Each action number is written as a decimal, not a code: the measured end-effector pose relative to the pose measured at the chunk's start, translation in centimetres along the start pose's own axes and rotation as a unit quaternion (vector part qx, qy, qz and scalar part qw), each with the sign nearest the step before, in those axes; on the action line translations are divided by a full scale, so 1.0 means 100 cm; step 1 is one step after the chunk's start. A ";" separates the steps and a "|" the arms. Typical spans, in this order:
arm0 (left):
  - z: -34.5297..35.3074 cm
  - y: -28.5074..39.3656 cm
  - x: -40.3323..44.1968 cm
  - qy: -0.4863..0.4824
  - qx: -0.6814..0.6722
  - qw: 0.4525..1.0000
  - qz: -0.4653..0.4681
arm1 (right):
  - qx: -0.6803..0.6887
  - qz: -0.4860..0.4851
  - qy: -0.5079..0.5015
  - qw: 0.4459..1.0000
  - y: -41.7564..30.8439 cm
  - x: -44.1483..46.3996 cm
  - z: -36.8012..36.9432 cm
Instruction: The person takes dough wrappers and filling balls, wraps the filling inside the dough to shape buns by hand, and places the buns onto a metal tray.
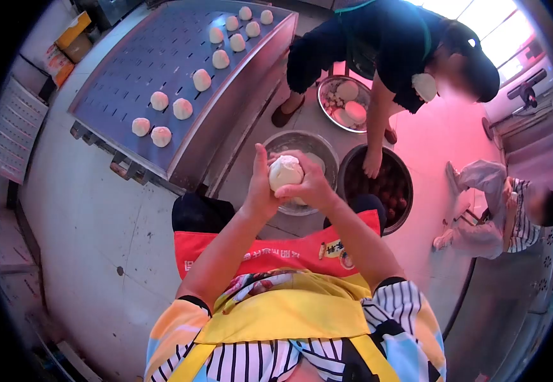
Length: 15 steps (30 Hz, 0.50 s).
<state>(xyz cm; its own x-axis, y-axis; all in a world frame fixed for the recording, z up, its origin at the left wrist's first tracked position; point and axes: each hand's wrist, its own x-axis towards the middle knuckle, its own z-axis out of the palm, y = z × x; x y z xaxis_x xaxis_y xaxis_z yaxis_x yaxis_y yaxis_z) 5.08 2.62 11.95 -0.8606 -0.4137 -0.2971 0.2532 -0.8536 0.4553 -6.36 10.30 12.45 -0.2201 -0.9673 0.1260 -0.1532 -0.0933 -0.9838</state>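
A white dough ball (pixel 285 170) with a rough, gathered top is cupped between my two hands. My left hand (pixel 262 190) curves round its left side with the thumb pointing up. Round its right and lower side my right hand (pixel 315 188) is wrapped, its thumb across the front. Both hands are above a wide metal bowl (pixel 330 151), which has pale dough in it, partly hidden by my hands. To the right is a dark tub (pixel 406 181) of dark reddish-brown round balls, with a co-worker's hand (pixel 372 162) reaching in.
A perforated metal tray (pixel 120 95) with several dough balls (pixel 201 79) stands on the left. Beyond my bowl is another metal bowl (pixel 322 102) holding dough pieces. The co-worker (pixel 385 48) bends over at the upper right, holding another dough ball (pixel 424 87). A seated person (pixel 490 204) is farther right.
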 end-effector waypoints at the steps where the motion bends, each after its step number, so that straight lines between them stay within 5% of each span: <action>1: -0.004 0.001 -0.004 -0.007 0.018 1.000 0.003 | -0.046 0.000 0.033 0.998 0.001 -0.002 0.006; 5: 0.004 -0.004 -0.016 0.076 0.058 0.991 0.091 | 0.035 -0.071 0.058 0.995 -0.012 -0.005 0.020; 15: 0.029 0.001 -0.038 -0.031 0.118 0.992 0.035 | 0.087 -0.026 0.153 0.984 -0.041 -0.019 0.028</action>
<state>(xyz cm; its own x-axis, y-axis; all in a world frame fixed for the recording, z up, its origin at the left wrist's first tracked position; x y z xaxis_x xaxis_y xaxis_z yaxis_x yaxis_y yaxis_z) 7.13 5.03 15.53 -0.8717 -0.4436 -0.2085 0.2100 -0.7223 0.6589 -2.64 11.90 15.94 -0.5009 -0.8461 0.1825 -0.0112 -0.2046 -0.9788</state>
